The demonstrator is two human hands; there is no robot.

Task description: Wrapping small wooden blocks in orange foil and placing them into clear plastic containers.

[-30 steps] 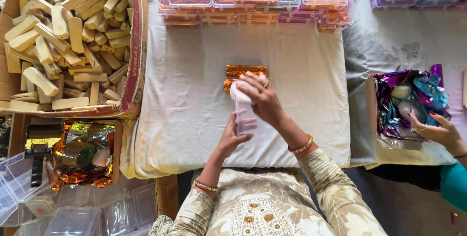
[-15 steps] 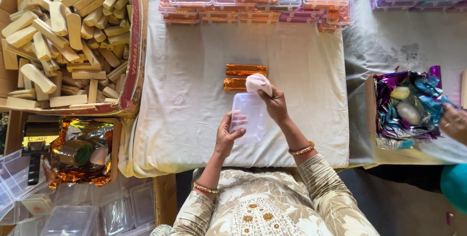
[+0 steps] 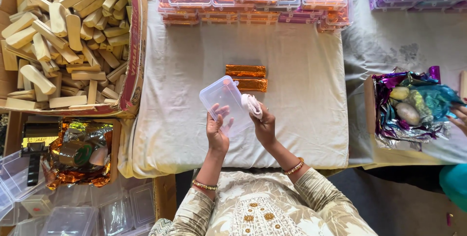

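The left hand (image 3: 217, 131) grips a clear plastic box (image 3: 226, 104) above the cloth-covered table (image 3: 301, 134), near its front edge, while the right hand (image 3: 264, 126) pinches a wad of white cloth (image 3: 252, 105) against the box's side. This looks like wiping. Two orange-foil bars (image 3: 246, 77) lie just beyond, mid-table; a steady grip matters most now.

Clear plastic box (image 3: 224, 104), empty, tilted above cloth, white cloth wad (image 3: 253, 105) at its edge
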